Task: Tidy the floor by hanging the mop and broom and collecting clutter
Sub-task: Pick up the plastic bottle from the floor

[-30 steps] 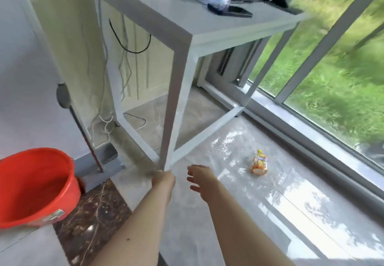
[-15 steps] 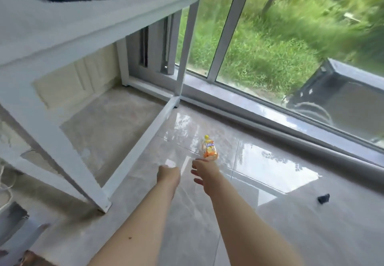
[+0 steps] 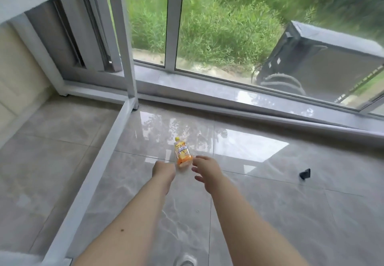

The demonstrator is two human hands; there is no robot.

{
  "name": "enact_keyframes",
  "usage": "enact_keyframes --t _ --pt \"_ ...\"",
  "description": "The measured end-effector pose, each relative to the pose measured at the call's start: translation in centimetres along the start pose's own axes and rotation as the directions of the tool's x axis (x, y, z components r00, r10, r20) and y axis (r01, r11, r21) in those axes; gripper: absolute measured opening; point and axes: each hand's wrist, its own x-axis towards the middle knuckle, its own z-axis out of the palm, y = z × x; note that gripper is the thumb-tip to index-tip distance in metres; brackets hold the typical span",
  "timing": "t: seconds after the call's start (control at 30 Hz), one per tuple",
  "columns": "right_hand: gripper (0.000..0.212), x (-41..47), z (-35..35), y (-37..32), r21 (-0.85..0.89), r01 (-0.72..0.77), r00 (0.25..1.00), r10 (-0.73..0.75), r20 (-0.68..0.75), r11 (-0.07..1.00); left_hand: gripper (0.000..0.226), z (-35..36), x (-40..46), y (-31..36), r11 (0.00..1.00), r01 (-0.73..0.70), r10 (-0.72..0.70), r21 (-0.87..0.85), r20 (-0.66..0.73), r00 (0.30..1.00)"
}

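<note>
A small orange and yellow drink bottle [image 3: 182,154] lies on the glossy grey floor tiles, cap pointing away from me. Both my arms reach out towards it. My right hand [image 3: 204,169] is just right of the bottle's near end, fingers spread and empty. My left hand [image 3: 163,169] sits just left of the bottle, fingers curled under with nothing in them. Neither hand touches the bottle as far as I can tell. The mop and broom are out of view.
A small black object [image 3: 305,174] lies on the floor at the right. The white table frame [image 3: 97,157] runs along the floor on the left, with a leg [image 3: 124,43] by the window. A low window sill [image 3: 259,101] crosses ahead.
The view has swung right and closer to the window. Both hands have come nearer to the bottle and now flank its near end. The red bucket and the dustpan have left the view.
</note>
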Motion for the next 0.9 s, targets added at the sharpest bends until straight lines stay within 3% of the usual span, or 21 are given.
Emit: enact_keyframes --t 0.23,0.43,0.77,0.9 --pt "0.039 11.8 -3.0 -4.2 -0.019 -0.016 0.999 0.016 0.038 1.000 0.033 8.1 8.7 5.3 0.999 0.015 -0.015 0.032 -0.008 1.000" --pt "0.038 20.8 -3.5 -4.7 -0.058 -0.050 0.997 0.053 0.052 0.997 0.031 12.5 16.3 5.5 0.995 0.061 -0.059 0.079 -0.025 0.998" --pt "0.044 38.2 -0.3 1.8 -0.099 -0.100 0.991 0.107 0.075 0.990 0.037 19.6 33.5 -0.6 0.976 0.094 -0.080 0.195 -0.077 0.994" --pt "0.046 44.5 1.1 5.2 -0.184 -0.097 0.990 0.113 0.081 0.978 0.039 21.4 40.1 -3.2 0.954 0.150 -0.099 0.259 -0.200 0.975"
